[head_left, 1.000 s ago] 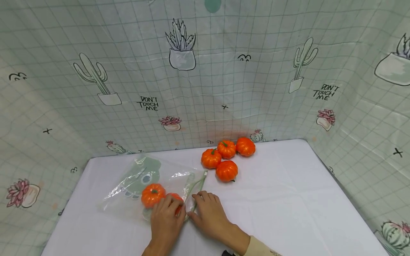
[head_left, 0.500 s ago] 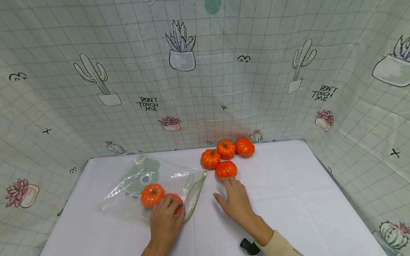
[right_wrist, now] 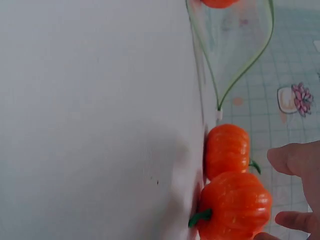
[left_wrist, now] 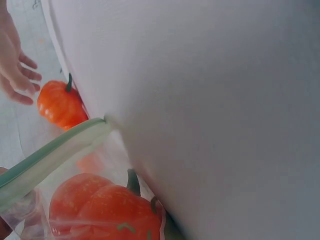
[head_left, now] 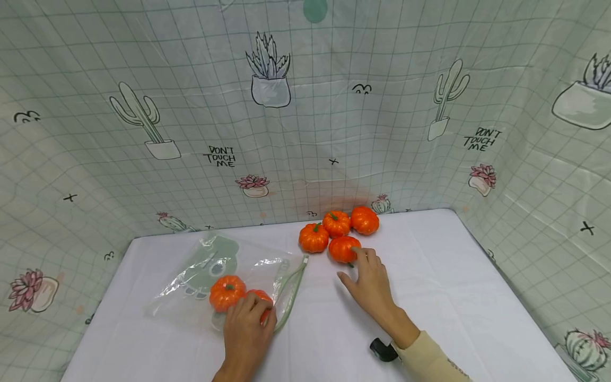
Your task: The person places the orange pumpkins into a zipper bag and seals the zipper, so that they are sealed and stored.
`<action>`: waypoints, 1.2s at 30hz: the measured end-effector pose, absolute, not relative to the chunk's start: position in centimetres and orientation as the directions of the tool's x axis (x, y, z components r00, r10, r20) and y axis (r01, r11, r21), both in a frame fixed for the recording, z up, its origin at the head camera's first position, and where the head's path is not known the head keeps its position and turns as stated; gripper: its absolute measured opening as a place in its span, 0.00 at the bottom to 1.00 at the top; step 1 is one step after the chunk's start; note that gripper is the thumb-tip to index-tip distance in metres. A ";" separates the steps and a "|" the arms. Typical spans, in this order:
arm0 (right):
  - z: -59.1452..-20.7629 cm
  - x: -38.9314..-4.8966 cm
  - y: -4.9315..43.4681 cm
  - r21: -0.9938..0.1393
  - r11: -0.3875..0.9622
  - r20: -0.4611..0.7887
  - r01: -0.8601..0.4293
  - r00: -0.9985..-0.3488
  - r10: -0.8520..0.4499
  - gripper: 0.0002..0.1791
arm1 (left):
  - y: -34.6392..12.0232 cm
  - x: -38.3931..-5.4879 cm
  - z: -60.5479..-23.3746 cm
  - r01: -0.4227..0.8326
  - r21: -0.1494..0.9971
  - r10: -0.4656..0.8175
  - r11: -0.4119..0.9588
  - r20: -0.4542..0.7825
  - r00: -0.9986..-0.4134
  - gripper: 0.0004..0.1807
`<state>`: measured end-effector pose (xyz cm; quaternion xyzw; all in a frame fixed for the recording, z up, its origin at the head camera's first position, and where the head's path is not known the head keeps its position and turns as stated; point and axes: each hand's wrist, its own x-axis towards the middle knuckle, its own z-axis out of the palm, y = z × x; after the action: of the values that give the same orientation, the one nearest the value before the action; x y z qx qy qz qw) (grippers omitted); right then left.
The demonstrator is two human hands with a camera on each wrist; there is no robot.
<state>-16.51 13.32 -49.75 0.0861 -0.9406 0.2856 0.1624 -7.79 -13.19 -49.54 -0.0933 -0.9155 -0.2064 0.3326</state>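
Observation:
My left hand [head_left: 249,331] holds the open edge of a clear zip bag [head_left: 267,268] printed with a green figure. Inside the bag lie two small orange pumpkins, one whole pumpkin [head_left: 228,293] and one partly behind the fingers [head_left: 261,306]. In the left wrist view the bag's green zip strip [left_wrist: 45,155] arches above a bagged pumpkin [left_wrist: 102,207]. My right hand [head_left: 369,284] is at the nearest loose pumpkin [head_left: 342,249], fingertips at its right side and thumb apart from it. That pumpkin [right_wrist: 234,206] leans with its stem toward the tabletop in the right wrist view.
Behind the nearest pumpkin, three more stand by the back edge: a left one [head_left: 313,237], a middle one [head_left: 336,224] and a right one [head_left: 365,220]. A white cloth covers the table [head_left: 429,276]. A patterned curtain [head_left: 305,132] hangs around it.
My right hand has left the bag's mouth and moved right and away from me to the nearest loose pumpkin, which has shifted slightly right and turned. The left hand stays at the bag.

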 end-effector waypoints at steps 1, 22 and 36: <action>-49.8 -16.7 13.4 -0.509 0.824 0.351 -0.248 -0.934 -0.064 0.39 | -13.2 -7.8 -49.5 0.303 0.318 0.032 0.898 0.641 -0.767 0.11; -50.3 -20.4 13.9 -0.568 0.809 0.154 -0.154 -0.985 -0.080 0.49 | -13.1 -7.7 -49.4 0.287 0.326 0.026 0.901 0.618 -0.786 0.11; -50.3 -18.9 13.7 -0.607 0.784 0.151 -0.130 -0.987 -0.047 0.45 | -13.2 -7.7 -49.4 0.304 0.316 0.035 0.898 0.640 -0.768 0.11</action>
<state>-18.86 13.69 -50.35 0.0469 -0.9424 0.3250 0.0638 -7.67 -13.22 -49.45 -0.0924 -0.9175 -0.2055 0.3278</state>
